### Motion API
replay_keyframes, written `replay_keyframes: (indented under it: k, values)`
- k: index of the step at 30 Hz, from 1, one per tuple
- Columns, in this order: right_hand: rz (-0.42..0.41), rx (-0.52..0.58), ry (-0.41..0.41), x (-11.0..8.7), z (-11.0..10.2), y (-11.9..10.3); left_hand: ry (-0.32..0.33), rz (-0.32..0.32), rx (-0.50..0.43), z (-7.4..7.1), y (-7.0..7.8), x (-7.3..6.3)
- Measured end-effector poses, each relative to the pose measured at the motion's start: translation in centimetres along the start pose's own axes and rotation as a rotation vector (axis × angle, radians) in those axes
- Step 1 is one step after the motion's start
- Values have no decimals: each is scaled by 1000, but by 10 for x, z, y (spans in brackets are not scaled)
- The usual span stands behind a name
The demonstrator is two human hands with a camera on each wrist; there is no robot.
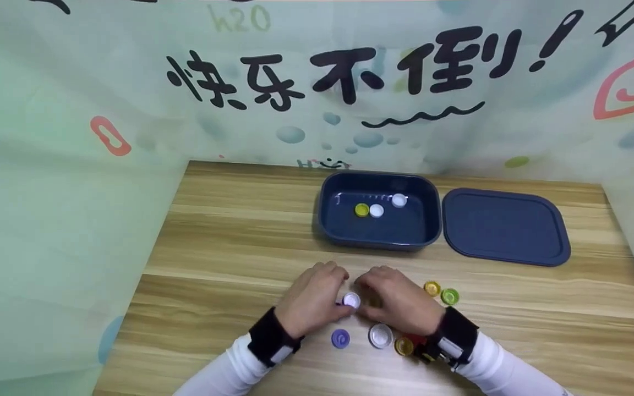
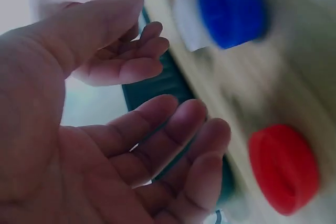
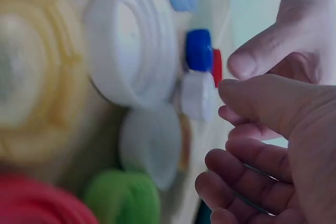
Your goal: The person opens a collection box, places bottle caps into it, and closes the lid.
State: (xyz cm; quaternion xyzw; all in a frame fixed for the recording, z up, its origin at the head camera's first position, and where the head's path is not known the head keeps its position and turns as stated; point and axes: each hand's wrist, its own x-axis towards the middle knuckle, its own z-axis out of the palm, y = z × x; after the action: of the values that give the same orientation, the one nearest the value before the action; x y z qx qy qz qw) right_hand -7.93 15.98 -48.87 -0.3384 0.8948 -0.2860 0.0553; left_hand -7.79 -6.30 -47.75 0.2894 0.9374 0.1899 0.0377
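My left hand and right hand hover close together over the wooden table, fingers loosely bent. Both wrist views show nothing between thumb and fingers. Between the hands in the head view is a small white bottle cap. Beside my left hand, its wrist view shows a blue cap and a red cap. Near my right hand lie a large white cap, a gold cap and, partly hidden by the wrist, another red cap. A purple cap is closer to the left wrist.
Behind the hands stands a navy box holding a yellow cap and two white caps. Its flat lid lies to the right. A yellow-orange cap and a green cap sit right of my right hand. Printed cloth walls enclose the table.
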Motion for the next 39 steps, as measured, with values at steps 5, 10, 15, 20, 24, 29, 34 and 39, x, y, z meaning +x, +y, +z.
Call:
replay_keyframes:
  k: [5,10,15,20,24,29,34,39]
  values:
    - [-21,-52,13,1,14,-1,68,25,113,13,1,-5]
    - [-20,-76,36,2,20,-1,87,31,110,18,1,-5]
    - [-12,-27,79,3,14,-3,104,19,-5,11,2,-4]
    - [23,68,124,5,-2,-8,139,-38,-229,-2,3,-1]
    - [35,121,191,9,-15,-10,218,-49,-370,-10,4,4]
    - [35,174,299,18,-26,-10,331,-37,-492,-17,3,16]
    - [61,204,390,29,-34,-8,369,-100,-573,-23,3,31]
    - [103,215,449,43,-39,-4,379,-170,-634,-29,2,45]
